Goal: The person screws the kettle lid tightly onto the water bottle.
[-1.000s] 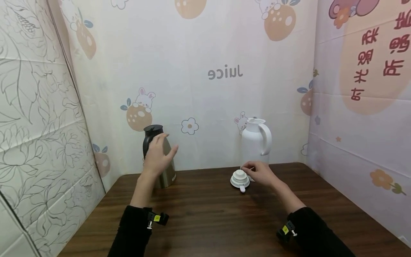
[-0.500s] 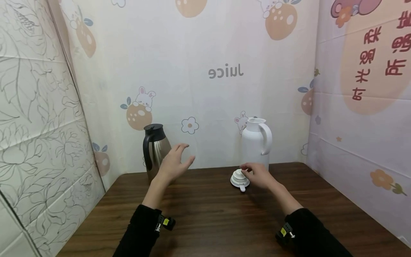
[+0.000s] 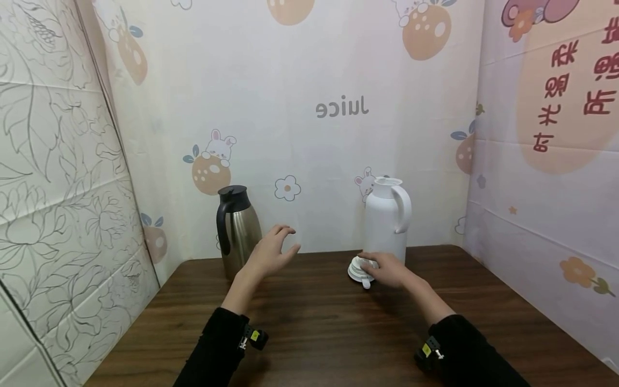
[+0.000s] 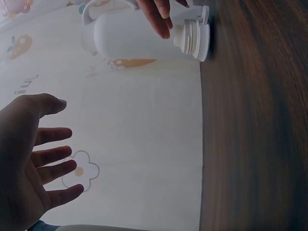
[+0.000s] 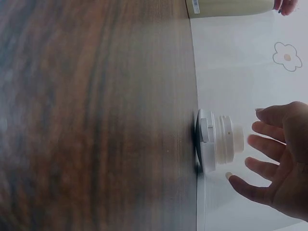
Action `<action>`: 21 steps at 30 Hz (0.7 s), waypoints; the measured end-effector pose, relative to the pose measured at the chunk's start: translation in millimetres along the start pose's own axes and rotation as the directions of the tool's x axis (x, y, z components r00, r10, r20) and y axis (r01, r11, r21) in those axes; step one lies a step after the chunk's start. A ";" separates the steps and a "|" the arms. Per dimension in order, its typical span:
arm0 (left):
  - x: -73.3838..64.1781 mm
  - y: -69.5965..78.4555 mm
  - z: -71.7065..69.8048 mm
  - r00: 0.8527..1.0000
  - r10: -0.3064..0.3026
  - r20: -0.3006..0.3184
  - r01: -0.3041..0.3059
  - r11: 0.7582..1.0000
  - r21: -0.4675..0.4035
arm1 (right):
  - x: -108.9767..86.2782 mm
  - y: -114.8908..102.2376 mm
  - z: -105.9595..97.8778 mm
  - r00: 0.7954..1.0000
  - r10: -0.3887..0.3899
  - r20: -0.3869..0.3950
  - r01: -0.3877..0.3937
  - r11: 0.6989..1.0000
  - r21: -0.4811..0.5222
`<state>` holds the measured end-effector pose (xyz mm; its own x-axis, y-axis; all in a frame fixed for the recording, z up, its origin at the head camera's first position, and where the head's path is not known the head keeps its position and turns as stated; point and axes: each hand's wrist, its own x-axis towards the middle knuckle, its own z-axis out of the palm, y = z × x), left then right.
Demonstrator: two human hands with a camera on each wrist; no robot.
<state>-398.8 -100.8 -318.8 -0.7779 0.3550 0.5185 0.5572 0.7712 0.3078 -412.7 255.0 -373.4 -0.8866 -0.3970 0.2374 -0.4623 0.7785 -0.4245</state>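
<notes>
A white thermos lid (image 3: pixel 355 271) lies upside down on the table, its stepped plug pointing up and a small tab at the front. My right hand (image 3: pixel 388 269) hovers at the lid's plug; the right wrist view shows its fingers (image 5: pixel 263 144) spread, with a small gap to the lid (image 5: pixel 216 143). Right behind that hand stands the lidless white thermos jug (image 3: pixel 382 217), handle to the right. My left hand (image 3: pixel 271 253) is held in the air with relaxed, spread fingers and holds nothing. It overlaps the lower side of a steel thermos jug (image 3: pixel 246 236) with black top and handle.
Dark wooden table (image 3: pixel 309 322) lies under everything. A printed cloth wall (image 3: pixel 309 150) rises directly behind the jugs, with more cloth walls at left and right. A small camera is strapped on each black sleeve.
My left hand has moved right and slightly down, away from the front of the steel jug. My right hand has shifted slightly over the lid, its fingers lower on it in view.
</notes>
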 end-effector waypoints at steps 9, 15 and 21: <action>1.4 -1.2 2.3 1.000 -0.001 -0.018 0.000 1.000 -0.010 | -1.8 -0.5 -5.6 1.000 0.016 0.002 -0.016 0.999 0.034; 1.0 0.3 0.6 1.000 0.002 -0.019 -0.002 1.000 -0.015 | -3.1 -3.1 -11.9 1.000 0.026 -0.007 -0.025 0.997 0.070; -0.1 -0.6 0.6 1.000 0.000 -0.023 -0.001 1.000 -0.013 | -4.4 -6.3 -17.8 1.000 0.007 0.018 -0.008 0.996 0.084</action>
<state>-399.2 -101.0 -319.5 -0.7708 0.3430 0.5368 0.5613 0.7643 0.3176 -405.7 260.5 -356.3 -0.8899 -0.4003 0.2188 -0.4546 0.7381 -0.4985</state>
